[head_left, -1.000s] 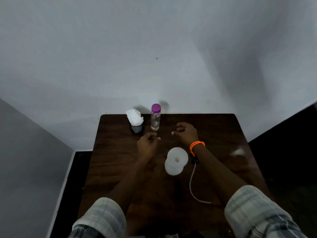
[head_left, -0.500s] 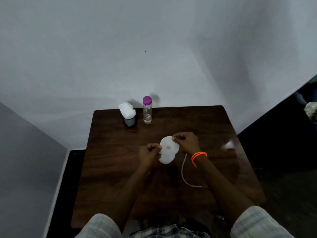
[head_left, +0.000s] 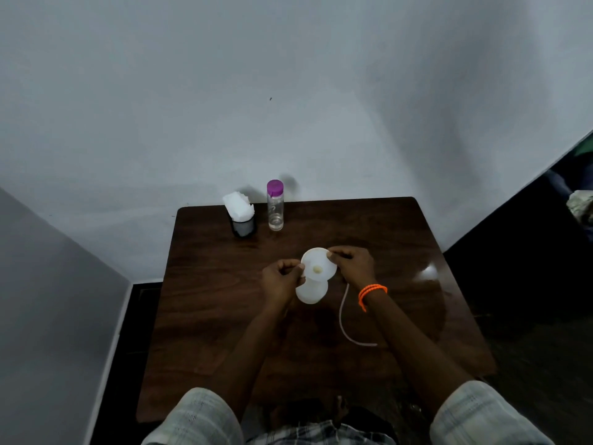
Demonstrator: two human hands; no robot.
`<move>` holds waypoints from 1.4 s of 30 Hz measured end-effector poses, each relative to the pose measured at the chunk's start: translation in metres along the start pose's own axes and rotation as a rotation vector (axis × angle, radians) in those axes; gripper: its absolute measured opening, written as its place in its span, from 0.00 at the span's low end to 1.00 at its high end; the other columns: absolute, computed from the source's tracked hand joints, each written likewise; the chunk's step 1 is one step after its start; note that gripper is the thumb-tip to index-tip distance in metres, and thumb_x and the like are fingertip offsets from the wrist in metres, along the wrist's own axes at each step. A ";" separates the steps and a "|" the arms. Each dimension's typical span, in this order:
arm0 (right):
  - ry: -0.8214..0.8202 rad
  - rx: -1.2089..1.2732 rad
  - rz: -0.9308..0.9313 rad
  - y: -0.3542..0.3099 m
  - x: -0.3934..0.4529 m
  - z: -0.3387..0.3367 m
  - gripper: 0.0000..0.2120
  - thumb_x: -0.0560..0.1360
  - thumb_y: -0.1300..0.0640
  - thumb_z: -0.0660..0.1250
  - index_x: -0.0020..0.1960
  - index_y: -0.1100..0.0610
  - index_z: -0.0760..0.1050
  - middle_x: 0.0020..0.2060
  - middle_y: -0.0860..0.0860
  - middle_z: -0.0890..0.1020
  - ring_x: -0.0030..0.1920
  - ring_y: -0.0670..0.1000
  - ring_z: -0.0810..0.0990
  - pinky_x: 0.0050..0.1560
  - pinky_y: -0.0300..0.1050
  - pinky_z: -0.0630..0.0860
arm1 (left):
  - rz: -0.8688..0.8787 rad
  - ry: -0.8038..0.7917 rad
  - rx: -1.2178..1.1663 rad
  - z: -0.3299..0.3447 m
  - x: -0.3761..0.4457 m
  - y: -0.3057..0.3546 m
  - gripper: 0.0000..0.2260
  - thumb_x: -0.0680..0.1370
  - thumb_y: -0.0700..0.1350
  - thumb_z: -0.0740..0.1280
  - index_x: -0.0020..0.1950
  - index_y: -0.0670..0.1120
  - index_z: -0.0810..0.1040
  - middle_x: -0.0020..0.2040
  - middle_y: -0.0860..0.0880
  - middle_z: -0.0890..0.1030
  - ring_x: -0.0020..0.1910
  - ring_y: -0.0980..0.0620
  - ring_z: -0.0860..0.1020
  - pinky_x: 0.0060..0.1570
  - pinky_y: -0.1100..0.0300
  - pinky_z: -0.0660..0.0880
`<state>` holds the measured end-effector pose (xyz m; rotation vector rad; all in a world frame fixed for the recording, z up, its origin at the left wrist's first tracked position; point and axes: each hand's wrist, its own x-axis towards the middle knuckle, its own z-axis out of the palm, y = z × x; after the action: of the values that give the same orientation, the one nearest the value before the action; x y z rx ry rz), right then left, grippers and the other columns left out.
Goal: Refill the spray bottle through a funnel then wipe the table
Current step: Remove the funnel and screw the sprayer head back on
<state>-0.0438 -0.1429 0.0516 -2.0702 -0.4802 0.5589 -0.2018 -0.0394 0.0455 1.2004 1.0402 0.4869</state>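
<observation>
Both your hands are on the funnel (head_left: 318, 268): the left hand (head_left: 279, 282) pinches its rim on the near-left side, the right hand (head_left: 353, 264) pinches the rim on the far-right side, and the wide white mouth faces up between your fingers (head_left: 333, 255). Directly under the funnel, just nearer you than your fingertips, sits the white bottle (head_left: 312, 290), standing on the tabletop (head_left: 205, 316); the funnel's spout appears to be seated in or right over its neck, though the joint itself is hidden. Both look like thin, light plastic, so expect them to be stiff but easy to tip; an empty bottle with a wide funnel on top is top-heavy. I would hold the rim lightly with 1 hand and move the other down to the bottle's body before pouring. The thin tube (head_left: 342, 316) lies curved on the tabletop just below your right wrist, by the orange band (head_left: 372, 292); it looks soft and springy. Well beyond your fingers, at the far edge, stands the clear bottle (head_left: 275, 205) with a purple cap, showing only a little liquid at the bottom; smooth and probably slippery, so grip it around the middle. Just left of it is the tissue holder (head_left: 243, 216), for wiping later.
</observation>
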 end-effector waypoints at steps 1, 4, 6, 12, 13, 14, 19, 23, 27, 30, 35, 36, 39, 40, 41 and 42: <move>-0.003 -0.005 0.011 0.000 -0.001 0.000 0.09 0.74 0.60 0.76 0.54 0.57 0.87 0.49 0.52 0.87 0.41 0.39 0.81 0.34 0.28 0.74 | -0.012 -0.008 0.009 0.000 0.001 0.001 0.04 0.75 0.38 0.75 0.49 0.39 0.84 0.44 0.43 0.86 0.41 0.48 0.86 0.39 0.60 0.82; -0.041 -0.044 0.041 -0.003 -0.001 0.000 0.09 0.74 0.59 0.76 0.54 0.57 0.87 0.49 0.51 0.87 0.42 0.38 0.80 0.38 0.29 0.74 | -0.098 -0.048 0.049 -0.001 0.004 0.004 0.05 0.75 0.36 0.75 0.49 0.37 0.84 0.45 0.39 0.86 0.39 0.46 0.85 0.35 0.62 0.81; -0.048 -0.028 0.057 -0.008 0.000 -0.003 0.08 0.73 0.59 0.77 0.52 0.56 0.87 0.46 0.50 0.87 0.40 0.39 0.81 0.33 0.29 0.74 | -0.122 -0.052 0.060 -0.002 0.004 0.007 0.05 0.75 0.36 0.75 0.49 0.37 0.84 0.45 0.39 0.86 0.39 0.47 0.85 0.35 0.62 0.80; -0.065 -0.021 0.085 -0.013 -0.002 -0.003 0.07 0.74 0.59 0.76 0.52 0.57 0.87 0.43 0.50 0.86 0.38 0.42 0.81 0.27 0.28 0.72 | -0.075 0.019 0.057 -0.004 -0.002 0.009 0.05 0.74 0.39 0.76 0.48 0.39 0.84 0.41 0.42 0.86 0.32 0.54 0.84 0.31 0.68 0.77; -0.073 -0.013 0.100 -0.013 -0.003 -0.003 0.07 0.74 0.60 0.76 0.52 0.58 0.87 0.44 0.50 0.85 0.38 0.43 0.81 0.26 0.28 0.73 | -0.098 0.008 0.058 -0.004 -0.003 0.007 0.06 0.74 0.41 0.76 0.48 0.40 0.85 0.41 0.42 0.86 0.34 0.52 0.84 0.32 0.67 0.77; -0.078 0.002 0.113 -0.014 -0.003 -0.005 0.07 0.74 0.61 0.76 0.52 0.59 0.86 0.43 0.51 0.85 0.38 0.44 0.82 0.26 0.29 0.73 | -0.117 -0.001 0.066 -0.005 -0.003 0.005 0.06 0.74 0.42 0.77 0.47 0.40 0.85 0.41 0.41 0.86 0.34 0.51 0.84 0.32 0.66 0.77; -0.097 0.029 0.102 -0.021 -0.001 -0.014 0.05 0.74 0.60 0.76 0.49 0.58 0.87 0.39 0.53 0.86 0.30 0.46 0.81 0.26 0.34 0.74 | -0.115 -0.005 0.086 -0.009 -0.005 0.009 0.10 0.76 0.45 0.75 0.45 0.37 0.84 0.36 0.41 0.85 0.24 0.56 0.79 0.25 0.66 0.73; -0.133 0.036 0.087 -0.021 0.006 -0.017 0.05 0.75 0.58 0.75 0.51 0.55 0.86 0.36 0.56 0.86 0.28 0.50 0.80 0.32 0.44 0.79 | -0.094 -0.046 0.015 -0.009 -0.007 0.026 0.11 0.77 0.43 0.74 0.46 0.34 0.83 0.36 0.39 0.84 0.25 0.53 0.78 0.25 0.63 0.75; -0.146 0.119 0.085 -0.028 0.012 -0.023 0.06 0.77 0.59 0.73 0.53 0.55 0.85 0.42 0.63 0.86 0.34 0.57 0.80 0.35 0.50 0.78 | -0.046 -0.117 -0.040 -0.009 -0.005 0.050 0.11 0.77 0.43 0.74 0.47 0.34 0.83 0.38 0.38 0.84 0.29 0.50 0.80 0.28 0.63 0.76; -0.157 0.220 0.066 -0.038 0.016 -0.030 0.06 0.77 0.62 0.72 0.54 0.57 0.84 0.43 0.60 0.86 0.35 0.55 0.80 0.31 0.46 0.77 | -0.012 -0.145 -0.036 -0.009 0.004 0.064 0.10 0.77 0.45 0.74 0.49 0.38 0.84 0.41 0.38 0.86 0.34 0.48 0.83 0.35 0.60 0.80; -0.157 0.329 0.064 -0.040 0.031 -0.026 0.09 0.76 0.69 0.71 0.52 0.59 0.83 0.43 0.58 0.86 0.39 0.53 0.84 0.36 0.45 0.81 | -0.071 -0.156 -0.001 -0.004 0.032 0.072 0.13 0.75 0.50 0.76 0.48 0.40 0.86 0.41 0.41 0.86 0.42 0.41 0.86 0.47 0.51 0.83; -0.157 0.336 0.077 -0.037 0.036 -0.023 0.09 0.75 0.70 0.71 0.52 0.59 0.83 0.44 0.59 0.86 0.41 0.55 0.85 0.39 0.46 0.83 | -0.096 -0.162 0.009 -0.003 0.039 0.070 0.13 0.75 0.50 0.76 0.47 0.39 0.86 0.42 0.41 0.86 0.42 0.41 0.86 0.49 0.50 0.83; -0.156 0.348 0.125 -0.027 0.053 -0.008 0.11 0.74 0.73 0.70 0.54 0.63 0.82 0.50 0.59 0.85 0.50 0.57 0.86 0.48 0.49 0.85 | -0.172 -0.152 0.050 0.003 0.059 0.060 0.11 0.76 0.46 0.76 0.47 0.38 0.85 0.42 0.38 0.86 0.42 0.41 0.85 0.50 0.46 0.82; -0.153 0.361 0.138 -0.023 0.059 -0.001 0.10 0.75 0.73 0.68 0.54 0.65 0.82 0.51 0.58 0.85 0.51 0.56 0.85 0.49 0.49 0.85 | -0.193 -0.140 0.054 0.005 0.067 0.054 0.09 0.75 0.44 0.76 0.47 0.37 0.85 0.42 0.37 0.86 0.42 0.39 0.85 0.51 0.44 0.82; -0.143 0.374 0.150 -0.020 0.065 0.007 0.09 0.77 0.72 0.66 0.54 0.65 0.81 0.51 0.57 0.84 0.51 0.55 0.85 0.50 0.48 0.85 | -0.210 -0.130 0.066 0.008 0.075 0.048 0.08 0.75 0.43 0.76 0.46 0.37 0.85 0.41 0.37 0.86 0.42 0.38 0.85 0.52 0.42 0.82; -0.132 0.395 0.158 -0.016 0.071 0.014 0.09 0.78 0.72 0.64 0.54 0.66 0.81 0.50 0.56 0.84 0.51 0.54 0.84 0.51 0.48 0.84 | -0.219 -0.121 0.080 0.010 0.085 0.041 0.07 0.74 0.42 0.76 0.47 0.38 0.85 0.41 0.38 0.86 0.43 0.38 0.85 0.52 0.40 0.82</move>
<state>0.0047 -0.0877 0.0437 -1.7076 -0.2570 0.8182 -0.1445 0.0357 0.0500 1.1557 1.0795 0.2010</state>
